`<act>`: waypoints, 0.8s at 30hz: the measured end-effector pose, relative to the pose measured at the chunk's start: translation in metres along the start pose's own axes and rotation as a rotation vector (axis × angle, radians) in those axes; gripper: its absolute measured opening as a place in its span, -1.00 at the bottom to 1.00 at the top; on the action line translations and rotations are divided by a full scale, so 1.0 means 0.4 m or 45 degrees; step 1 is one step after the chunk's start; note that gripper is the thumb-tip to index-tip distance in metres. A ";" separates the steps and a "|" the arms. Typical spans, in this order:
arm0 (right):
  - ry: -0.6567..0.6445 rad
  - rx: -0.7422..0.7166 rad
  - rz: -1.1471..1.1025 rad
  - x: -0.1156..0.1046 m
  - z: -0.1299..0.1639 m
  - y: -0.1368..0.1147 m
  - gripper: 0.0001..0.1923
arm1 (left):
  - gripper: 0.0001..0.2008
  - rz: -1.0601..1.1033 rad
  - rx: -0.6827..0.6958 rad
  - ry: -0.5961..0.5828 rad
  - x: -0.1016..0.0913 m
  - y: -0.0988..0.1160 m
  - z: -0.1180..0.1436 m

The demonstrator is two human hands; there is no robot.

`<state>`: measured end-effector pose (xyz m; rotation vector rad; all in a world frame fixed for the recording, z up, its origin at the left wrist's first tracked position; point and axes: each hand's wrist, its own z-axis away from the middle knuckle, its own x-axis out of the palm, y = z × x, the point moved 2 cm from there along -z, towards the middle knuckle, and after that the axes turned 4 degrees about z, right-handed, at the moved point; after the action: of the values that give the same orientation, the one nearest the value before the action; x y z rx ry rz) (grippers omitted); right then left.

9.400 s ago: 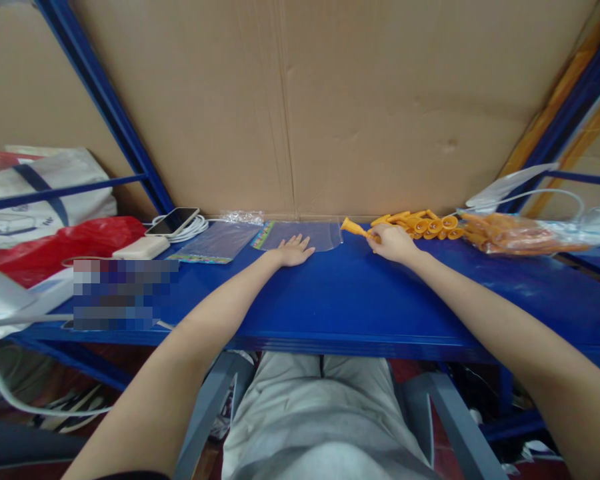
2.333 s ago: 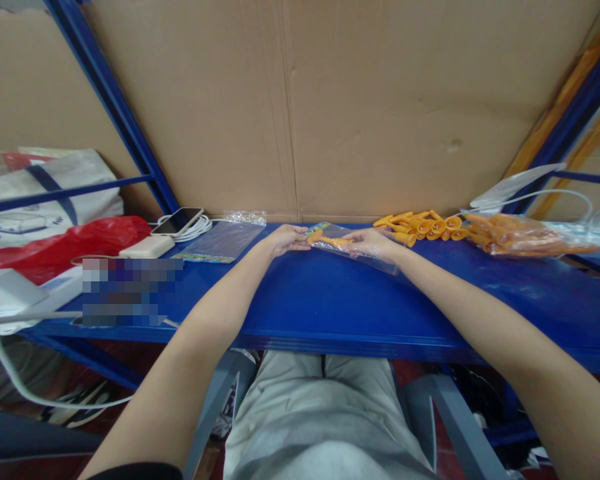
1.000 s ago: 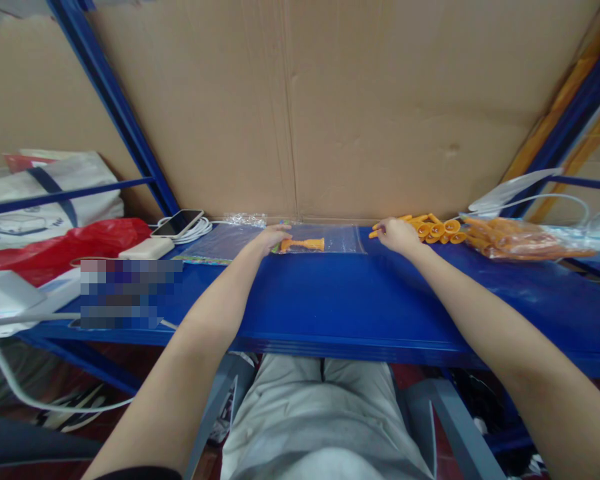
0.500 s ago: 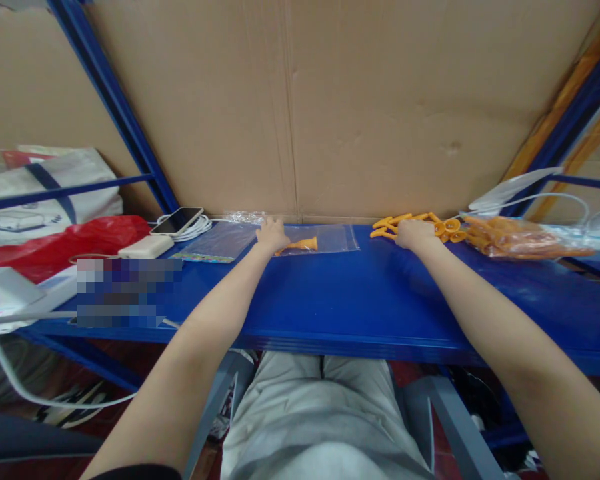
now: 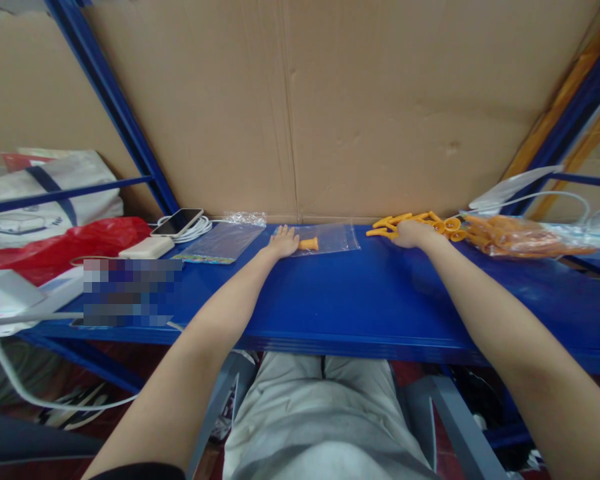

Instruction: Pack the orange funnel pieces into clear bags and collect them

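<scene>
Cardboard [image 5: 300,107] backs the blue table [image 5: 330,300]; the right hand [image 5: 413,235] covers part of an orange pile [image 5: 451,225], grip hidden from me. Left hand [image 5: 283,243] flat on a clear bag [image 5: 336,238], fingers outstretched, a flared orange piece [image 5: 309,244] just right of them.

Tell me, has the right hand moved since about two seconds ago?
Yes: the right hand has moved right, farther from the cardboard seam, and is now at the orange pieces.

Left hand [image 5: 284,244] hides one end of orange piece [image 5: 309,245]. Right hand [image 5: 412,235] masks part of pile [image 5: 449,227] — grip unreadable. Tote [image 5: 91,190] cut off left — patch [image 5: 130,292] pixelated.
</scene>
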<state>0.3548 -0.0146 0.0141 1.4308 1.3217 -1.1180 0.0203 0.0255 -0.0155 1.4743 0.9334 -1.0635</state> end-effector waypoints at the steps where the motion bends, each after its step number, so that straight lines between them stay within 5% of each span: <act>1: -0.026 0.020 0.026 -0.011 0.002 -0.001 -0.61 | -0.39 -0.039 0.004 -0.012 0.000 0.000 -0.001; 9: 0.109 -0.191 -0.242 -0.105 0.029 -0.021 -0.66 | -0.38 -0.168 0.025 -0.067 0.003 0.003 -0.006; 18: -0.024 -0.384 -0.412 -0.055 0.031 -0.085 -0.76 | -0.37 -0.163 0.095 -0.132 0.001 0.023 0.010; 24: 0.008 -0.260 -0.571 -0.025 0.047 -0.156 -0.84 | -0.35 -0.115 0.316 -0.229 0.019 0.072 0.031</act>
<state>0.2911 -0.0311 0.0183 1.0144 1.7615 -1.2170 0.0480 0.0092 -0.0150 1.5172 0.7675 -1.3942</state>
